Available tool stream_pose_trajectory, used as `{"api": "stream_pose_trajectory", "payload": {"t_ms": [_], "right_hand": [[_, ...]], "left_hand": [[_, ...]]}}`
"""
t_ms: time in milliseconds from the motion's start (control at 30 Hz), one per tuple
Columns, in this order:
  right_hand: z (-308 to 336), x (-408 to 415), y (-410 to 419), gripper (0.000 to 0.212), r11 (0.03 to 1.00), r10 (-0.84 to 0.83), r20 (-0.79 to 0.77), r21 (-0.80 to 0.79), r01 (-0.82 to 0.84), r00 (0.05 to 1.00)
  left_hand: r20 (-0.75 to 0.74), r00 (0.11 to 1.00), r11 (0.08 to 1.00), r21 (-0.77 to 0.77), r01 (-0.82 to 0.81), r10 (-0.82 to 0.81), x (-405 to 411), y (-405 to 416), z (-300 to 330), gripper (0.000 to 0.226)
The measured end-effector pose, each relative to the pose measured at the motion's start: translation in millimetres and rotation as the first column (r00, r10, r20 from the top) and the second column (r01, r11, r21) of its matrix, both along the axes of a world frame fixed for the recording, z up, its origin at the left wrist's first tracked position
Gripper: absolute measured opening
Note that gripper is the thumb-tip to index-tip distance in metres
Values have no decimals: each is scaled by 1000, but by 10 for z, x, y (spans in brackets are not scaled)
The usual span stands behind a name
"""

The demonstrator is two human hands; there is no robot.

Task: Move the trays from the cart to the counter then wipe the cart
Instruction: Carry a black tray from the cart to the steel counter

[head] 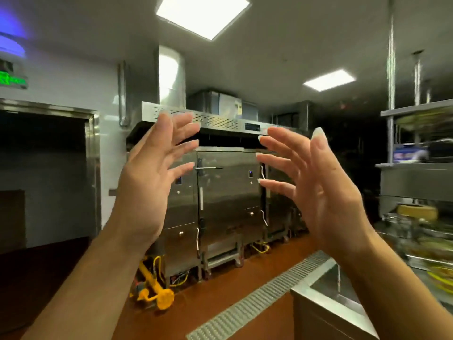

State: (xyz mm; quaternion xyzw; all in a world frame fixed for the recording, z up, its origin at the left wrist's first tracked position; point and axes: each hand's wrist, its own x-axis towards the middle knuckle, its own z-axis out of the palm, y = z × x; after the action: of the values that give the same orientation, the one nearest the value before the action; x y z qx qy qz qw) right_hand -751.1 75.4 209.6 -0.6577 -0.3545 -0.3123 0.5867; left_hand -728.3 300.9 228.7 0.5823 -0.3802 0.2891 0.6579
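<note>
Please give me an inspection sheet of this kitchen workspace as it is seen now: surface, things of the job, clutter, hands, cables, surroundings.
Surface: steel counter corner at lower right, bare where visible.
Job's things: no trays or cart clearly seen; the right edge is blurred.
Clutter: blurred dishes at right.
Hands: left hand and right hand raised, fingers spread, holding nothing.
Cables: yellow hoses under the steel cabinets; yellow pipe fitting on the floor.
Surroundings: floor drain grate, hood, ceiling lights.

Steel cabinets (228,200): at centre, doors closed, standing on the red-brown floor (220,290).
Hood (196,119): just above them, at 12 o'clock — perforated front.
Yellow pipe (152,283): at 7 o'clock, beside the left cabinet.
Floor grate (257,295): at 5 o'clock — running diagonally.
Ceiling lights (202,14): lit.
</note>
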Motion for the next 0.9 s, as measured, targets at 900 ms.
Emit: {"api": "stream_pose_trajectory", "payload": {"t_ms": [900], "right_hand": [[-869,85,-3261,74,332,-886,-262,220,917,383]], "left_hand": [[-237,465,451,113,885,-853,1959,-4890,-676,64]]}}
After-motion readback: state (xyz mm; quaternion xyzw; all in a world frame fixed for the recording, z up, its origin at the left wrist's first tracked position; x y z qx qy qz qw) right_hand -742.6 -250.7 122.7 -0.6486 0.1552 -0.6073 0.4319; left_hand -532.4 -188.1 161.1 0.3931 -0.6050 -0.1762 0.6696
